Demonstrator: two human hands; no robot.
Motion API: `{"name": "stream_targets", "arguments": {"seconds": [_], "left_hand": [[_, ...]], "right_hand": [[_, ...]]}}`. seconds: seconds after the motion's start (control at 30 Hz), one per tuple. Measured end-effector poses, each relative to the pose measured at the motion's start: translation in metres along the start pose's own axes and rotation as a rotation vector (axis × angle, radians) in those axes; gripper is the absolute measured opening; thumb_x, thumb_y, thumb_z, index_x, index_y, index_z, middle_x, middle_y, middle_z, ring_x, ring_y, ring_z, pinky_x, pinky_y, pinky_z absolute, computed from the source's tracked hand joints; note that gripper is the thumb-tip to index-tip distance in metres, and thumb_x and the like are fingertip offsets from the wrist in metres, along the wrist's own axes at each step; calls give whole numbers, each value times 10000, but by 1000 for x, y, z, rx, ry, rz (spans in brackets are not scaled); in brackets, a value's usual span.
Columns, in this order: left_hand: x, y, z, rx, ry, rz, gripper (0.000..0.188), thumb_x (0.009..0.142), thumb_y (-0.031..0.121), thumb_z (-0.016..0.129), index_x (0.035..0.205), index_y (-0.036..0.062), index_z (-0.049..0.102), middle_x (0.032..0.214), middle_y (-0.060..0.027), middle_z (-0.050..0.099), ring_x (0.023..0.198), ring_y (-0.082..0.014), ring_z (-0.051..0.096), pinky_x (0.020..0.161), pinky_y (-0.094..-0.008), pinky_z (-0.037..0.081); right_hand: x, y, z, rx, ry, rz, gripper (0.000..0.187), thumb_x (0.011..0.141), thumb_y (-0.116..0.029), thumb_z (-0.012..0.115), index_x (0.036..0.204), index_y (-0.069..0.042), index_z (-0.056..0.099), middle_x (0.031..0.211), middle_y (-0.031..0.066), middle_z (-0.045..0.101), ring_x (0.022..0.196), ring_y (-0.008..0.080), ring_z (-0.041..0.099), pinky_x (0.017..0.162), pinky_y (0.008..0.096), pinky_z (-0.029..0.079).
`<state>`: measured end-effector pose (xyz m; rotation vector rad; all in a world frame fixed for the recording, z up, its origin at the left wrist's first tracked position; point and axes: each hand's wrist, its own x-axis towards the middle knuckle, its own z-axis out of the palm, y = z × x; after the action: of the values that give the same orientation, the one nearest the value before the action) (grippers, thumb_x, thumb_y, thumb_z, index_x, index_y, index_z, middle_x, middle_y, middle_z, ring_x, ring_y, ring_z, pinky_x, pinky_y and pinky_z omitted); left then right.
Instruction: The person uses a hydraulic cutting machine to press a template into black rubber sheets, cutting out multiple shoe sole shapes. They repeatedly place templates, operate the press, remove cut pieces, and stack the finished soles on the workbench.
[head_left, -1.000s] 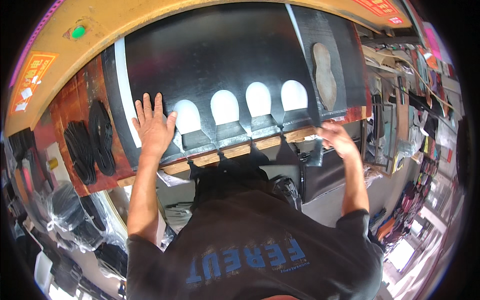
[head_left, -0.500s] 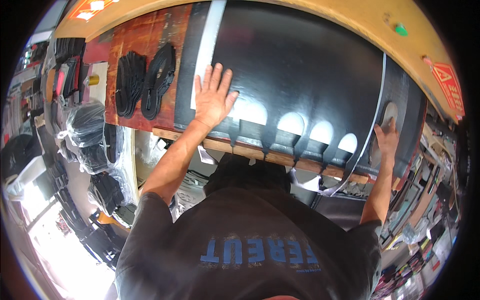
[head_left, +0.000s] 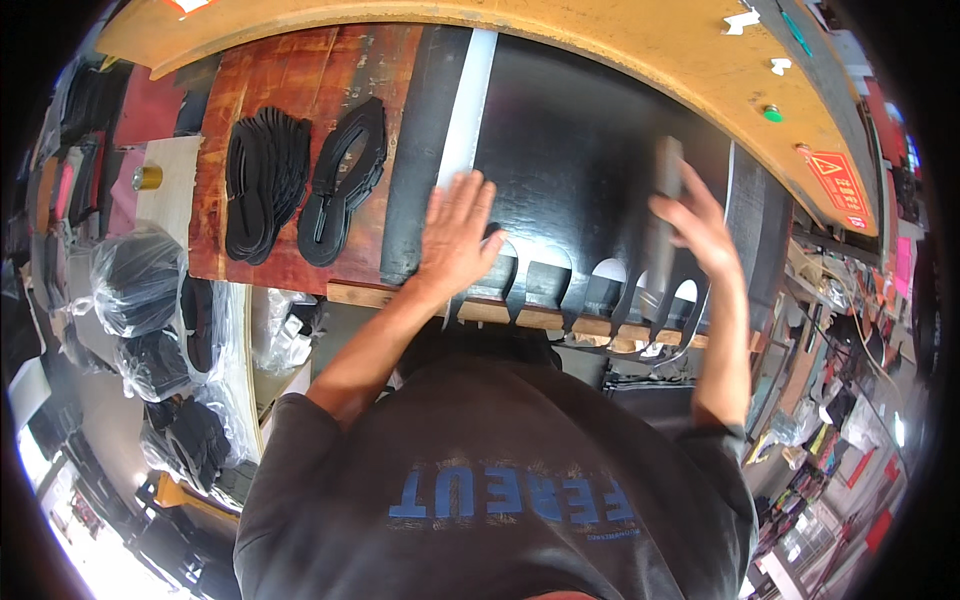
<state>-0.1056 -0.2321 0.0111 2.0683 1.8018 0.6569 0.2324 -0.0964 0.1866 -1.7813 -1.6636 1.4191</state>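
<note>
My left hand (head_left: 458,238) lies flat with its fingers stretched out at the left part of a shiny black sheet (head_left: 580,150), by a white strip (head_left: 469,110). My right hand (head_left: 702,222) grips a long, narrow grey cutting die (head_left: 663,190), smeared by motion, over the right part of the sheet. Several round-ended cut-outs (head_left: 549,284) run along the sheet's near edge, with thin black strips left between them. Their pale insides show the surface below.
Two stacks of black looped cut pieces (head_left: 265,185) (head_left: 343,185) lie on the reddish-brown board (head_left: 300,65) to the left. A yellow machine beam (head_left: 560,50) with a green button (head_left: 772,114) spans the far side. Plastic-wrapped bundles (head_left: 140,280) stand at left.
My right hand has lifted the die from the right end and brought it left over the sheet. My left hand stays flat on the sheet. The view has shifted a little.
</note>
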Motion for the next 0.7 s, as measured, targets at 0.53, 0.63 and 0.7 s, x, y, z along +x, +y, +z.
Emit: {"name": "stream_targets", "arguments": {"seconds": [0.53, 0.63, 0.7], "left_hand": [[22, -50, -5, -90, 8, 6, 836, 827, 543, 839, 1508, 109, 623, 1697, -244, 387, 1590, -466, 332, 1281, -688, 204], [73, -43, -2, -82, -14, -12, 848, 857, 574, 806, 1548, 129, 596, 1717, -199, 384, 1608, -427, 330, 1294, -684, 168], [99, -45, 0, -65, -45, -20, 853, 867, 594, 792, 1561, 140, 588, 1724, -179, 382, 1621, -410, 318, 1298, -685, 150]], "right_hand": [[173, -85, 177, -809, -4, -49, 1212, 869, -744, 735, 1667, 70, 324, 1488, 330, 624, 1389, 407, 631, 1206, 482, 459], [219, -90, 152, -879, -2, 79, 1283, 820, -774, 756, 1727, -29, 238, 1589, 459, 421, 1488, 544, 470, 1252, 500, 398], [245, -89, 135, -833, -25, 37, 1199, 860, -689, 789, 1683, 43, 313, 1557, 382, 533, 1480, 438, 538, 1260, 459, 393]]}}
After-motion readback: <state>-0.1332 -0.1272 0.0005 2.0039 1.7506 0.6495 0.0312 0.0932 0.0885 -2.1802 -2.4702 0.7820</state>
